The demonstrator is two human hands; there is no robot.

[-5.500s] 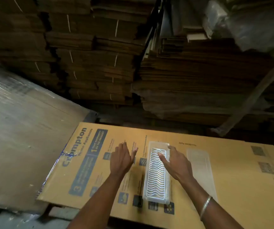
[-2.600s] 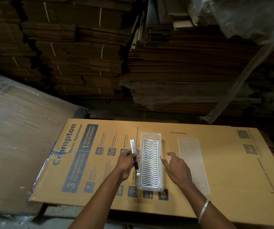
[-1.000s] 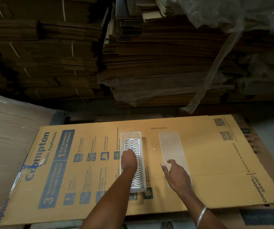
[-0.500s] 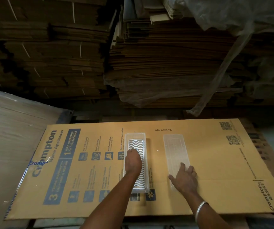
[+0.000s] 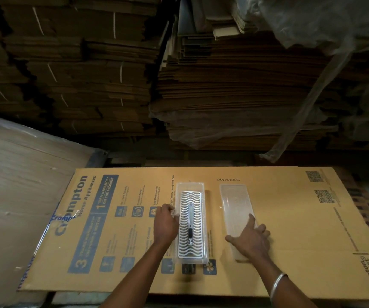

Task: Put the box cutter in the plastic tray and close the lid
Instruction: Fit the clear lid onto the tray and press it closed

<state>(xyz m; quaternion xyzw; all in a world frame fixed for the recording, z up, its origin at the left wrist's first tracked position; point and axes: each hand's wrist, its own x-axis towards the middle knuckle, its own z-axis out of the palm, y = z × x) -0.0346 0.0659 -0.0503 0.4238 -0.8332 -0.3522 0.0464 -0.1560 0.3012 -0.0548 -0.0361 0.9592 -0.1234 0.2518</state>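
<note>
So slim silver box cutter [image 5: 190,223], blk slider, lies in tray [image 5: 190,186]

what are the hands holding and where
The left hand holds the tray by its left rim. The right hand rests flat on the lid's near end. The cutter lies free in the tray.

We saw a flattened printed cardboard sheet [image 5: 301,230] bearing a plastic tray [image 5: 190,186] and, just beside it, its lid [image 5: 234,201].
</note>
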